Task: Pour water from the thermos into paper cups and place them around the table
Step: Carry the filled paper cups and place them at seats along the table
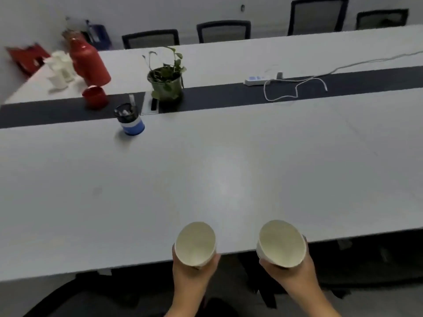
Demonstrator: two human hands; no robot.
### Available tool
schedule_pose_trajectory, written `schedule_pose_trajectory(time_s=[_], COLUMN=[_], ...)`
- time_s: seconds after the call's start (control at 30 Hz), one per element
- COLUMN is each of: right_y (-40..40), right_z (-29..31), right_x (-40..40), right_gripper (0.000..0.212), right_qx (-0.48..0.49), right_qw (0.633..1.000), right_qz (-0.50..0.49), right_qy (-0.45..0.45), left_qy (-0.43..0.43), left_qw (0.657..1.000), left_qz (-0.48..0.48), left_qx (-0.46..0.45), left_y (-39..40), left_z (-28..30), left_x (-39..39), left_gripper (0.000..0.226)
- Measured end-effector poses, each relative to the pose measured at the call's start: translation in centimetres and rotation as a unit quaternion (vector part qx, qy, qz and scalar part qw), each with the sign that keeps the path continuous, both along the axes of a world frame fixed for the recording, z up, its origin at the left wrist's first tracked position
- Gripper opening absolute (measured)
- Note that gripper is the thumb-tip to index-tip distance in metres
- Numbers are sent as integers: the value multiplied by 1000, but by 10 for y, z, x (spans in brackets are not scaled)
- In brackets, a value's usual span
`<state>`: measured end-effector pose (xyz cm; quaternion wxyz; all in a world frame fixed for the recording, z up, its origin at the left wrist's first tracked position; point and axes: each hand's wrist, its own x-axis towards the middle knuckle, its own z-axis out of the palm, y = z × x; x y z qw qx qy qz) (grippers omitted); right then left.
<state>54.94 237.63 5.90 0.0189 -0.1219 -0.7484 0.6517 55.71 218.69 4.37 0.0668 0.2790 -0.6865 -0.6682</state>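
Two paper cups at the bottom centre of the frame, one per hand, both over the near edge of the long grey table [229,170]. Left hand [191,274] curled round the left cup [195,243] from below, fingers wrapped about its base. Right hand [291,274] gripping the right cup [281,243] the same way. Both cups white, mouths tipped toward the camera; contents hard to judge, no printing visible on either.

One red thermos [88,62] in the upper left of the frame, standing on the far half of the table, well apart from the hands. One red lid [95,97] just below it, resting on the dark strip along the table's middle. Cluster of white paper cups [60,69] just left of the thermos; exact count blurred, at least three.

One potted plant [166,81] at upper centre, on the dark strip. One pen holder [130,120] with a blue and white band, left of centre, pens inside too blurred to count. One white power strip [256,80] at upper right, with white cables [295,88] looping beside it. Four dark office chairs [223,30] along the top edge, behind the table. One red object [27,57] at far left, blurred. No legible writing anywhere.
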Motion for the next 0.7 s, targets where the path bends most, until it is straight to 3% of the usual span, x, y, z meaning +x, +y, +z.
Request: schedule_pose_trajectory(time_s=[0.2, 0.5, 0.7], right_y=[-60, -142, -161], right_z=[-11, -33, -50], right_x=[-105, -212, -245], right_gripper=[76, 79, 76], right_qx=[8, 54, 96], right_qw=[999, 995, 991], right_qz=[41, 84, 82], right_qy=[-5, -18, -37], left_qy=[6, 21, 14], left_qw=[985, 962, 958], left_qz=[156, 245, 252], left_qx=[-68, -122, -139], left_y=[-75, -226, -267], left_z=[7, -13, -43], left_x=[-85, -219, -265], left_gripper=[62, 67, 74])
